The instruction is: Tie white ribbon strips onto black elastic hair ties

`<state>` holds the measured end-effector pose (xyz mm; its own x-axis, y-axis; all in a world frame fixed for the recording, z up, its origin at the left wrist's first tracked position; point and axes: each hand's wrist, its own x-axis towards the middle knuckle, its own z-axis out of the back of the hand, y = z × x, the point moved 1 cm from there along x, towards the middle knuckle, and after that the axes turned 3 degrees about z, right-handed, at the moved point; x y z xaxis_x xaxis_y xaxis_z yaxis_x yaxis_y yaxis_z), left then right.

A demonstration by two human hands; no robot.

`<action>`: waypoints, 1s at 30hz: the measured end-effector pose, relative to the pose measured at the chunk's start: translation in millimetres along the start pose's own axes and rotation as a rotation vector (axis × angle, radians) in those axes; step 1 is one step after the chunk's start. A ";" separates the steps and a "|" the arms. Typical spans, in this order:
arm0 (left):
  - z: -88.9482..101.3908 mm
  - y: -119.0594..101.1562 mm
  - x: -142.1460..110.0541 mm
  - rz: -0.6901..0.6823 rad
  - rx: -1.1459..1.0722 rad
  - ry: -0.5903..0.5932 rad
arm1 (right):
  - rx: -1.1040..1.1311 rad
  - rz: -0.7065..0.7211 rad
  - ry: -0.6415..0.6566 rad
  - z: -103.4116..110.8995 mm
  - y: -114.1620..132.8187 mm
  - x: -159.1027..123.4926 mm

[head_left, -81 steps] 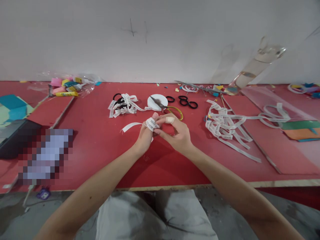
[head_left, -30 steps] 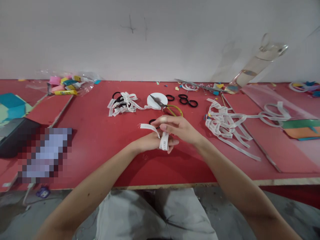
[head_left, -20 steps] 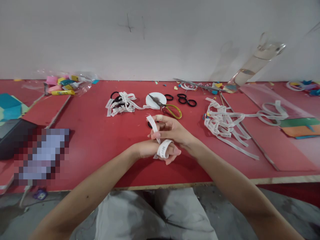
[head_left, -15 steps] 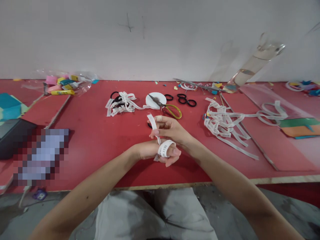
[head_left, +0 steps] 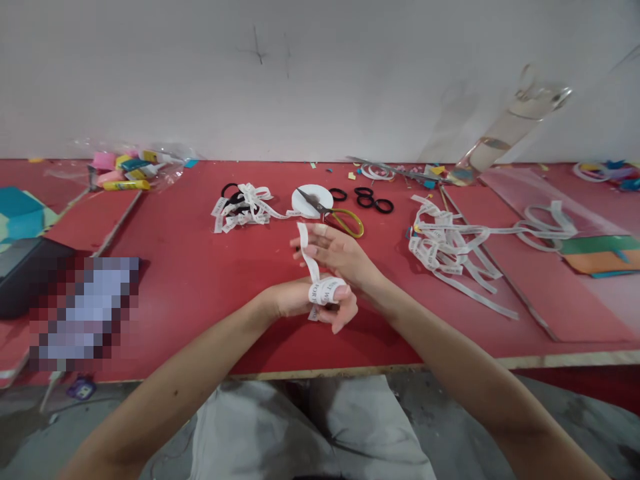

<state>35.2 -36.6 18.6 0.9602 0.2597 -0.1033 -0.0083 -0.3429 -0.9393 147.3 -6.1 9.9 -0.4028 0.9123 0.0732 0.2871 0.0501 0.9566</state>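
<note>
White printed ribbon (head_left: 325,292) is wrapped around the thumb of the curled left hand (head_left: 299,298), which grasps it; its tail points lengthwise forward, the tip nearer the right hand (head_left: 345,258), whose fingers spread loosely, released.

White ribbon (head_left: 324,291) with black lettering

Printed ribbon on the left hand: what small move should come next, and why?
Perhaps pinch the free tail with the right hand: its fingers look spread beside the tail, while the printed ribbon wraps part of the left hand.
</note>
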 end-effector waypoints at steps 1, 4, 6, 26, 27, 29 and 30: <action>1.7 0.3 0.0 -0.033 -0.025 -0.049 | -0.001 0.030 -0.054 1.1 0.3 0.7; 9.0 -0.4 -0.4 -0.171 -0.142 -0.250 | -0.105 0.223 -0.317 6.6 4.1 -1.7; 14.9 -1.4 -0.4 -0.254 -0.226 -0.377 | -0.281 0.418 -0.485 9.4 10.0 -7.8; 30.2 -5.2 -2.3 -0.381 -0.278 -0.978 | -0.752 0.670 -0.082 -4.3 18.2 -16.4; 29.9 -5.6 -2.4 -0.378 -0.276 -0.982 | -0.769 0.685 -0.076 -3.8 18.2 -15.8; 29.5 -6.8 -2.8 -0.373 -0.287 -0.987 | -0.786 0.712 -0.064 -2.3 18.6 -14.7; 29.7 -7.3 -3.0 -0.371 -0.295 -0.982 | -0.785 0.714 -0.057 -1.4 18.8 -14.4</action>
<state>24.1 -8.1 16.0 0.2463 0.9544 -0.1688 0.4295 -0.2636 -0.8637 157.3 -18.9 27.3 -0.3153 0.6450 0.6961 -0.2089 -0.7627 0.6121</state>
